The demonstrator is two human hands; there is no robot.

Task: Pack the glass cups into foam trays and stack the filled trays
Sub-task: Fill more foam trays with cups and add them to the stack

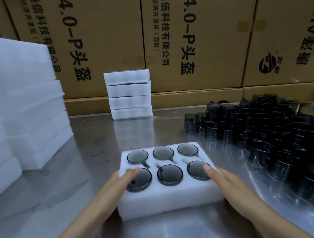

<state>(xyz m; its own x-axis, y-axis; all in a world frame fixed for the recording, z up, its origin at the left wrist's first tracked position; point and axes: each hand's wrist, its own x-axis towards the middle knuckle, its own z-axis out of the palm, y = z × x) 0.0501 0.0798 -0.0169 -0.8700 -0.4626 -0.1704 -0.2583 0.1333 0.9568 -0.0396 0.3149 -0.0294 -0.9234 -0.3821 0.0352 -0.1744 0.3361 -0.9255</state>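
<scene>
Foam tray (170,198) w/ six glass cups (169,174): soft, fragile load; left hand (109,190) and right hand (226,181) grip its sides, thumbs on top—lift level.

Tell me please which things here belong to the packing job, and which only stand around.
Job:
filled foam tray, gripped by left hand and right hand
stack of filled trays
loose glass cups
empty foam trays

Standing around:
cardboard boxes
metal table

Six cups (164,167), five filled trays (170,200).
</scene>
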